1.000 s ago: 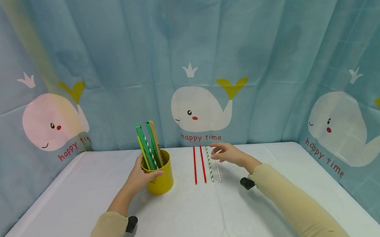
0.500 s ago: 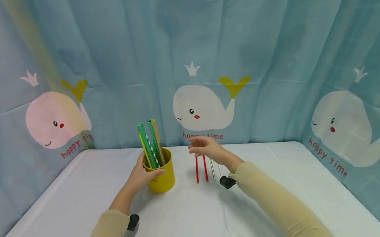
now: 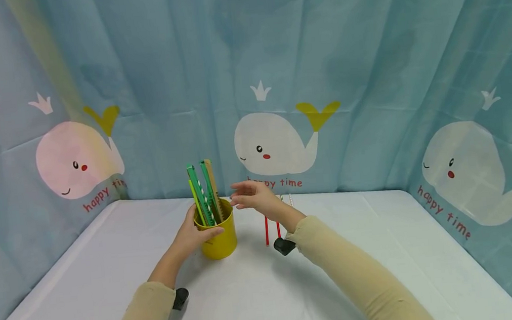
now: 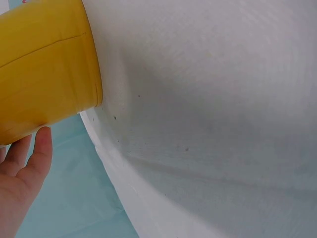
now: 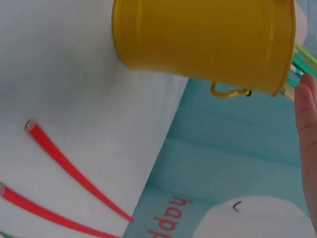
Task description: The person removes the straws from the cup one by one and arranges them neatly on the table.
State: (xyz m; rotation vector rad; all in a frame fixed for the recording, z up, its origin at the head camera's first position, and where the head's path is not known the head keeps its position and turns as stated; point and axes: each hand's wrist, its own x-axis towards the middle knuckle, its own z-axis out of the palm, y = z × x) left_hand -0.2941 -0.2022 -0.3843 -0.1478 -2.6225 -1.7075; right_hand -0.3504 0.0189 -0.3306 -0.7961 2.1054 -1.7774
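A yellow bucket (image 3: 223,241) stands upright on the table, holding several green, striped and tan straws (image 3: 206,195). My left hand (image 3: 191,239) grips its left side, thumb across the front and fingers behind. In the left wrist view, fingertips touch the bucket wall (image 4: 44,64). My right hand (image 3: 259,199) hovers just right of the bucket's rim, fingers loosely extended and holding nothing visible. Below that hand lie two red straws (image 3: 266,232), their hollow ends showing in the right wrist view. A white patterned straw (image 3: 291,200) and a green-striped one are mostly hidden behind the right hand and wrist.
White cloth covers the table (image 3: 232,304). A blue curtain (image 3: 181,136) with whale prints hangs along the back and both sides. A small wire loop (image 5: 229,93) sticks out from the bucket's side. Each wrist carries a black camera (image 3: 284,246).
My right hand has moved left, from over the patterned straws, past the red ones, to beside the bucket's rim. My left hand has stayed on the bucket; the head view has shifted slightly.
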